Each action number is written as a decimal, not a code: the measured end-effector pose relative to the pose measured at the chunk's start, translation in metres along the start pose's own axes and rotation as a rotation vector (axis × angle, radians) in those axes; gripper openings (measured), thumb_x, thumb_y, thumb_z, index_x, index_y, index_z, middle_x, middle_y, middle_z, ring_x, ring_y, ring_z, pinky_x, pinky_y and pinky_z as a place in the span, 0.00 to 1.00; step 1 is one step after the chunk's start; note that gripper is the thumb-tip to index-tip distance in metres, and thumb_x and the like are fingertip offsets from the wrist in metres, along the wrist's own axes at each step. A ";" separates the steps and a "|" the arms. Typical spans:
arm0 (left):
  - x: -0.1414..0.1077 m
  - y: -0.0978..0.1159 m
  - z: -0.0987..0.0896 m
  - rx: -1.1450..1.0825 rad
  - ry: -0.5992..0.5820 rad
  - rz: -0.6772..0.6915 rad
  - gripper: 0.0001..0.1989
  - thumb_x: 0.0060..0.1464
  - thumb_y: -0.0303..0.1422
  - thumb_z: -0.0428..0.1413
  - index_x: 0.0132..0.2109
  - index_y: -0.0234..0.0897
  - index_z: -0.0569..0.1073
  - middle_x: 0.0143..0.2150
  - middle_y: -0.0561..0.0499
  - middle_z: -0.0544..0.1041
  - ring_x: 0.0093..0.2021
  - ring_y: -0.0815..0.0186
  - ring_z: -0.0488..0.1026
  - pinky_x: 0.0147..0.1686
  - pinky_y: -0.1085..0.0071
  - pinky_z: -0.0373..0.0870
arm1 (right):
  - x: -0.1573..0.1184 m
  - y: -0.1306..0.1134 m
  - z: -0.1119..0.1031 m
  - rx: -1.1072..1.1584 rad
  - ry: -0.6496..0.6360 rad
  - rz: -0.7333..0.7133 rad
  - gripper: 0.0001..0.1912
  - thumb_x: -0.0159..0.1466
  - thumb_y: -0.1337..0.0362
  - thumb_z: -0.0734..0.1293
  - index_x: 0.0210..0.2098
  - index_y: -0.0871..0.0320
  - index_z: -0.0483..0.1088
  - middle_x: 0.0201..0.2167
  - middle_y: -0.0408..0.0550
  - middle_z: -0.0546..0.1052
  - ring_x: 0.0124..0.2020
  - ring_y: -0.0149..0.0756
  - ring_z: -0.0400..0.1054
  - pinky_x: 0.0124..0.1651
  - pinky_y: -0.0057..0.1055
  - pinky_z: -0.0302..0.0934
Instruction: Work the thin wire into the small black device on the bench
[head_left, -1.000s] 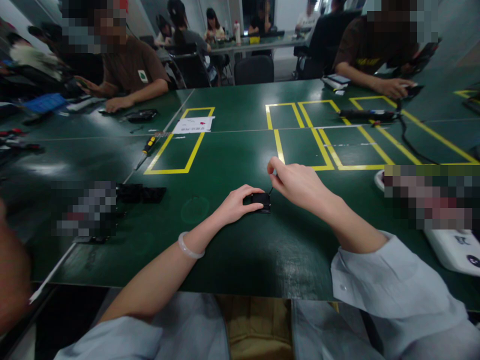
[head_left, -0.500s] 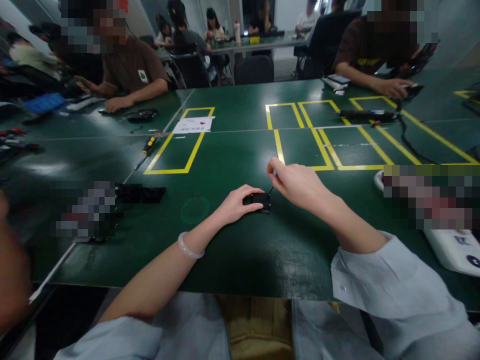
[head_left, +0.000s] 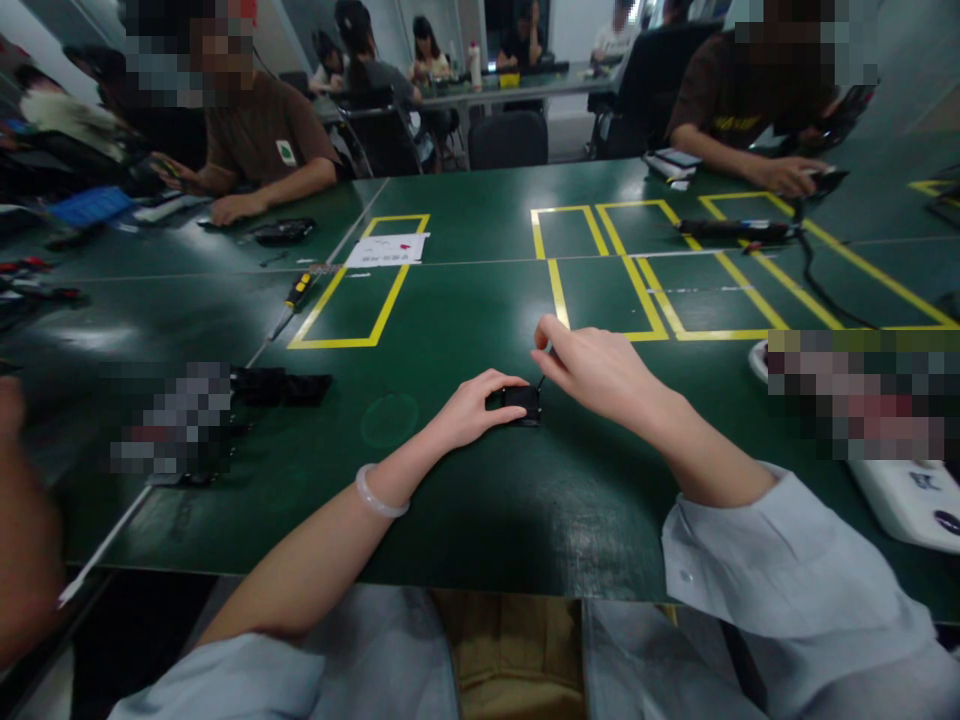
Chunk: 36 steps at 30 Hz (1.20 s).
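Note:
A small black rectangular part (head_left: 522, 403) lies on the green tabletop in front of me. My left hand (head_left: 480, 408) grips it from the left, thumb on the near side and fingers along the far side. Just right of it, my right hand (head_left: 581, 360) is closed in a pinch on a thin dark tool (head_left: 541, 383), perhaps a hex key or small screwdriver. The tool's lower tip meets the part's far right corner; its upper end is hidden by my fingers.
A yellow-and-black screwdriver (head_left: 298, 292) and a paper label (head_left: 388, 249) lie beyond my left hand. Yellow tape rectangles (head_left: 664, 335) mark the table. Blurred-out items sit left (head_left: 176, 420) and right (head_left: 855, 395). Co-workers sit opposite; another person's arm (head_left: 26, 540) is at far left.
My right hand's fingers have shifted very slightly around the thin tool. My left hand and the black part stay in place. The arm at the far left has moved a little.

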<state>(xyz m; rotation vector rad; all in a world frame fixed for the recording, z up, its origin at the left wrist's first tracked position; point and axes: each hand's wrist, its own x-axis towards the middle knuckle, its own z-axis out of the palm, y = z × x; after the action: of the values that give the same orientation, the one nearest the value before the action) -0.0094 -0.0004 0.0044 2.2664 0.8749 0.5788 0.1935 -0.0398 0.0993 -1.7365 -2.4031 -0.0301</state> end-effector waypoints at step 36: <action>0.000 0.000 0.001 -0.002 0.005 -0.011 0.20 0.57 0.44 0.56 0.53 0.41 0.72 0.46 0.48 0.73 0.47 0.59 0.71 0.50 0.65 0.65 | 0.000 0.000 0.000 0.023 -0.018 0.020 0.15 0.66 0.62 0.52 0.49 0.57 0.62 0.33 0.50 0.77 0.29 0.38 0.69 0.27 0.29 0.42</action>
<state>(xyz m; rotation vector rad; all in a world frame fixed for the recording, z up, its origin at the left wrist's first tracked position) -0.0087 -0.0004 0.0033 2.2579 0.8884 0.5811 0.1932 -0.0403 0.0993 -1.7582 -2.3886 0.0152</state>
